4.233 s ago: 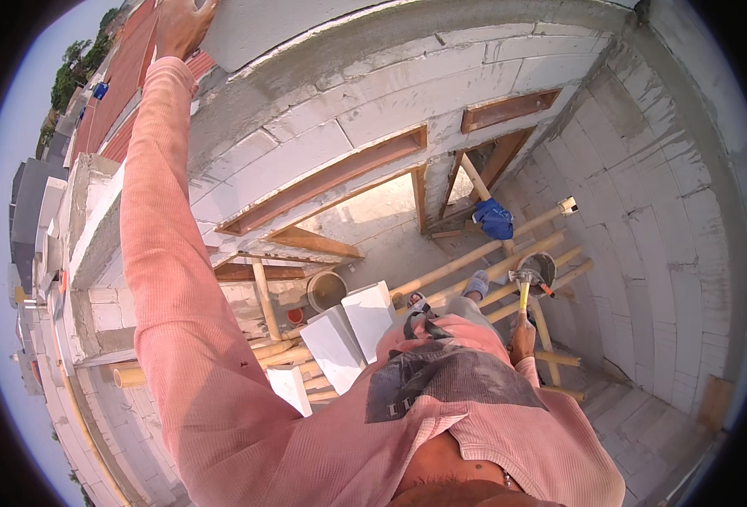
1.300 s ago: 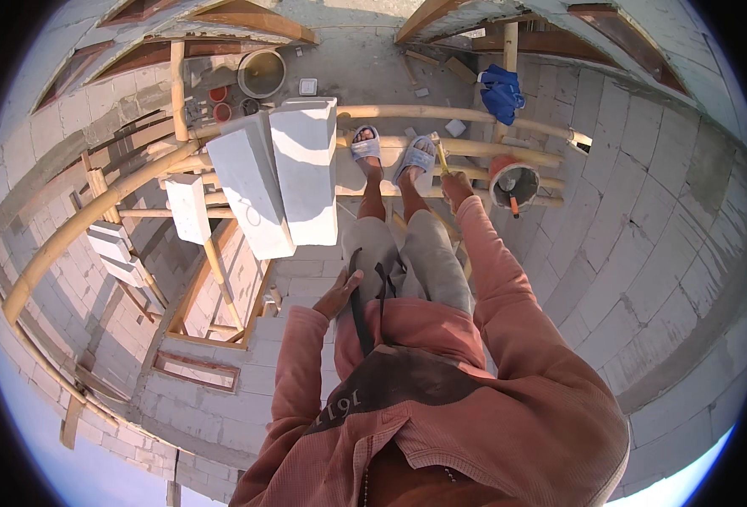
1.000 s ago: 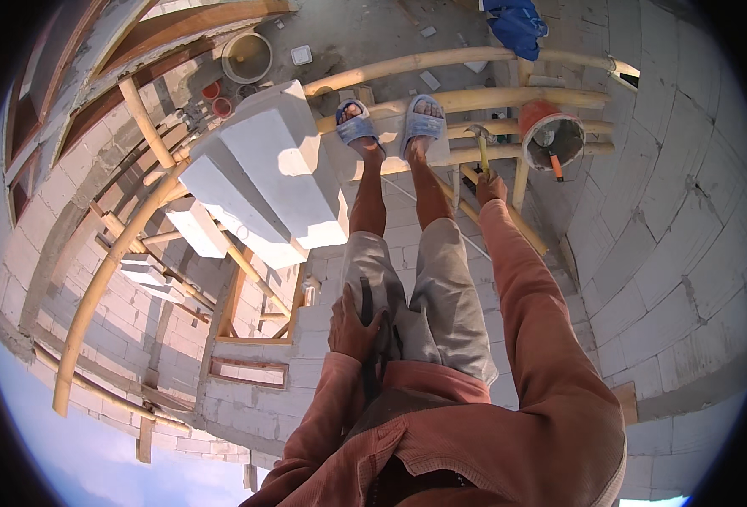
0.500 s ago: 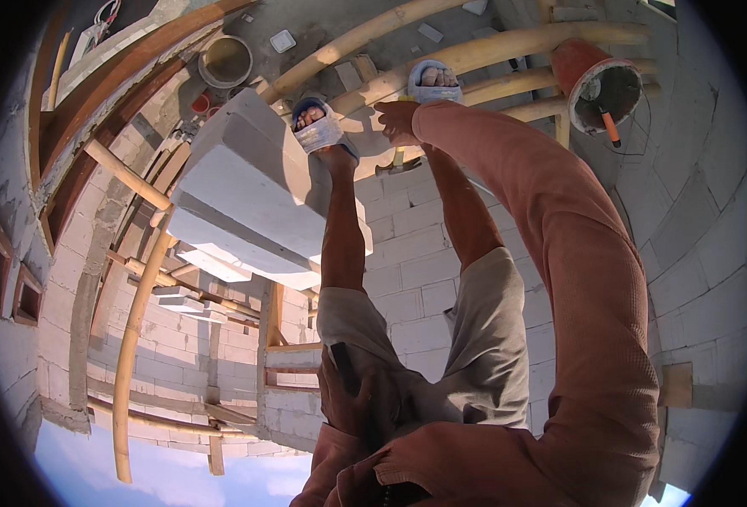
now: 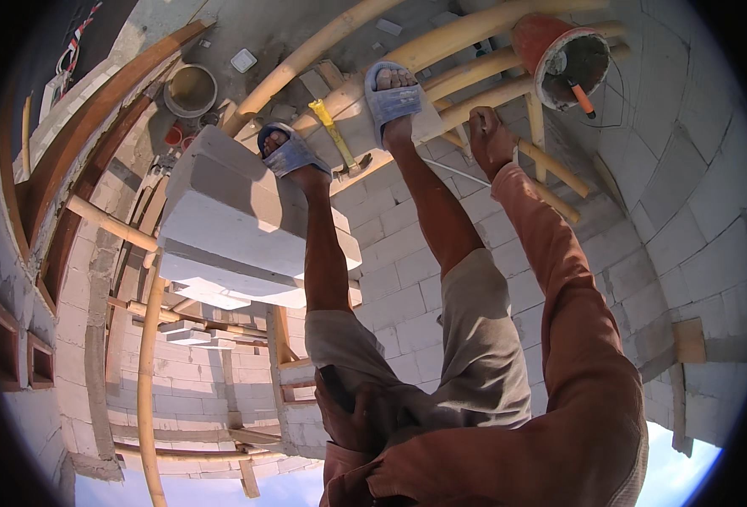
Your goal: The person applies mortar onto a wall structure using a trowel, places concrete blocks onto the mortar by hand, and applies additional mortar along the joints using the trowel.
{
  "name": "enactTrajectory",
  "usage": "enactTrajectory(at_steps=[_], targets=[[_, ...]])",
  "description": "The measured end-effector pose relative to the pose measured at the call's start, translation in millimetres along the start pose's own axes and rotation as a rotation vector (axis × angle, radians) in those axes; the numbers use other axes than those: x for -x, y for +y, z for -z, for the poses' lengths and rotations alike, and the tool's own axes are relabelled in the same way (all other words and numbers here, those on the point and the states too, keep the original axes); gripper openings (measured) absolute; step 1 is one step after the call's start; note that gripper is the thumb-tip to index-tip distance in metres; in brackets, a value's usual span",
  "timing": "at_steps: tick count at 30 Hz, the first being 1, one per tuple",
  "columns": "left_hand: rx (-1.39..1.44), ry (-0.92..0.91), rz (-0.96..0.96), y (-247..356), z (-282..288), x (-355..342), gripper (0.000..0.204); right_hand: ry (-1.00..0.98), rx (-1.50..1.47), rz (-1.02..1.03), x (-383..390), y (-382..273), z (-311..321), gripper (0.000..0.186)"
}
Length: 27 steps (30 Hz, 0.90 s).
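I am bent far forward over my own legs. My right hand reaches down to a pale wooden pole of the scaffold, just right of my right foot in a blue sandal, and its fingers curl over the pole. Against my left thigh, on the grey shorts, lies my left hand, holding nothing. A yellow-handled hammer lies on the poles between my feet. My left sandal stands beside a stack of white blocks.
An orange bucket with an orange-handled tool in it sits on the poles at the upper right. A grey tub stands on the floor below. Block walls enclose the room, and sky shows along the lower edge.
My head has tipped further down, so legs and feet fill the view. My right hand went from beside the right sandal to the pole on its right. My left hand stays on the thigh.
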State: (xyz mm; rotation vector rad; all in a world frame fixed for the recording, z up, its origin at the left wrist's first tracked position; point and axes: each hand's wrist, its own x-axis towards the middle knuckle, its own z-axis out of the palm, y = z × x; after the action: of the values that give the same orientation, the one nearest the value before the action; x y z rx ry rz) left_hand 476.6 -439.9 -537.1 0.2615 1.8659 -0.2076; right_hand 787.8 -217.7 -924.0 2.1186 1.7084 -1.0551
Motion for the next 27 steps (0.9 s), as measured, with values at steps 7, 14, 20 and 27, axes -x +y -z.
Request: enactTrajectory(at_steps=[7,14,20,27], targets=[[-0.166,0.02,-0.047,3.8,4.0,-2.1,0.082,0.441,0.594,-0.354,-51.8,213.8,186.5,0.032],[-0.182,0.02,-0.048,31.6,13.0,-9.2,0.078,0.127,0.784,0.099,-195.4,265.5,160.1,0.043],[-0.209,0.013,-0.12,18.2,6.6,-3.2,0.081,0.19,0.636,-0.027,-151.4,236.6,135.6,0.045],[-0.145,-0.014,-0.123,8.1,-3.9,-2.3,0.082,0.187,0.438,-0.221,-28.7,238.3,229.5,0.05]])
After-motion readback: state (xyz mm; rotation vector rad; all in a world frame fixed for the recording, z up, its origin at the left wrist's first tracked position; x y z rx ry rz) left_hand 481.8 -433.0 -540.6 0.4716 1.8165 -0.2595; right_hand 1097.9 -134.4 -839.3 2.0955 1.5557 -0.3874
